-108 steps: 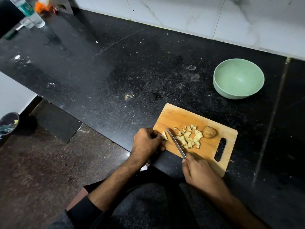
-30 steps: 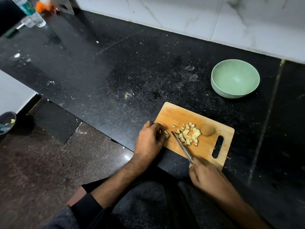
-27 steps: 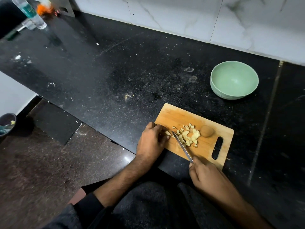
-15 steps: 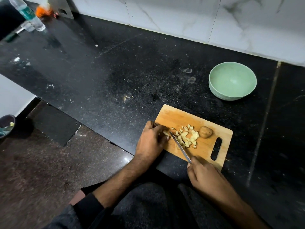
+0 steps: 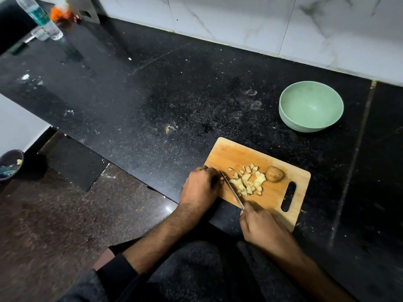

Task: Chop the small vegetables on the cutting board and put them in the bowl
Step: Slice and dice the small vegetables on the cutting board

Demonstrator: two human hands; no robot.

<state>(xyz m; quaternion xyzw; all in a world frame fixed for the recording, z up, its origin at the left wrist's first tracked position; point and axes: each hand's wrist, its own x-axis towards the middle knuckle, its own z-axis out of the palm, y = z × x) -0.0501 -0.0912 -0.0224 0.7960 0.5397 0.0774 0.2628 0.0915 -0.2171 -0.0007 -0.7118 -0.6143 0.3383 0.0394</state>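
Head view, taking the cutting board (image 5: pixel 281 171) as landmark. The left hand (image 5: pixel 201 188) rests knuckles-up on the board's near-left corner, fingers curled together; whatever they pin is hidden beneath them. The right hand (image 5: pixel 259 227) sits at the board's near edge, fingers wrapped round the knife (image 5: pixel 232 189), its handle wholly covered. The blade's long axis runs diagonally, tip pointing away and left, beside the left knuckles. Chopped pieces (image 5: pixel 248 180) lie mid-board, right of the blade; a whole small vegetable (image 5: pixel 274 173) sits just beyond them, toward the handle slot. The green bowl (image 5: pixel 290 118) stands well apart, beyond the board's far-right side.
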